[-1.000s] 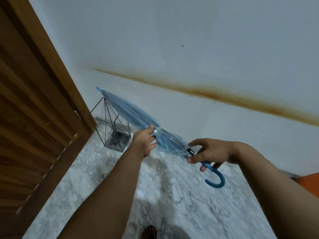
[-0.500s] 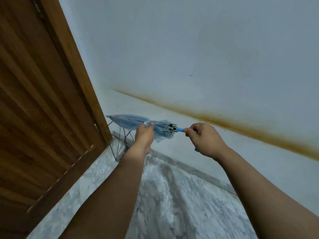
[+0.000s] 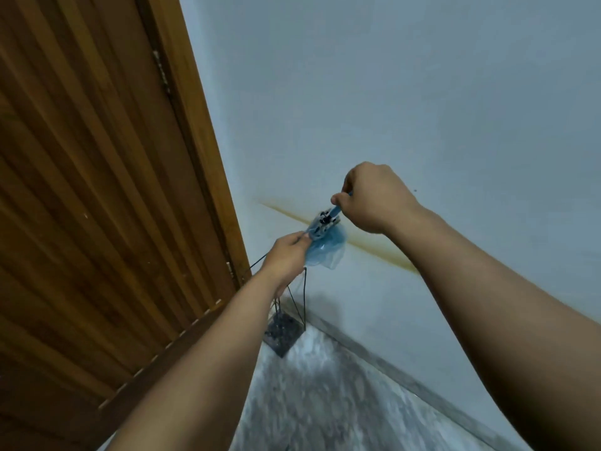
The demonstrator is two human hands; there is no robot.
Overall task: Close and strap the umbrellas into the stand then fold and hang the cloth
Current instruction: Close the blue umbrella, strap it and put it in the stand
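Note:
A closed, see-through blue umbrella (image 3: 327,247) points steeply down and away from me, so only its upper folds and black rib ends show. My right hand (image 3: 370,198) is closed around its blue handle, which is mostly hidden in the fist. My left hand (image 3: 286,258) pinches the bunched canopy just below the ribs. Under my left wrist stands the black wire umbrella stand (image 3: 283,333) with a dark speckled base, in the corner by the door. The umbrella's tip is hidden behind my left hand. No cloth is in view.
A slatted wooden door (image 3: 97,190) fills the left side, its frame meeting a pale wall (image 3: 390,92) with a brown stain line. Marble floor (image 3: 325,402) and a grey skirting run along the bottom right.
The umbrella has swung from lying roughly level to pointing steeply down above the stand. My right hand rose with the handle. The view moved closer to the corner.

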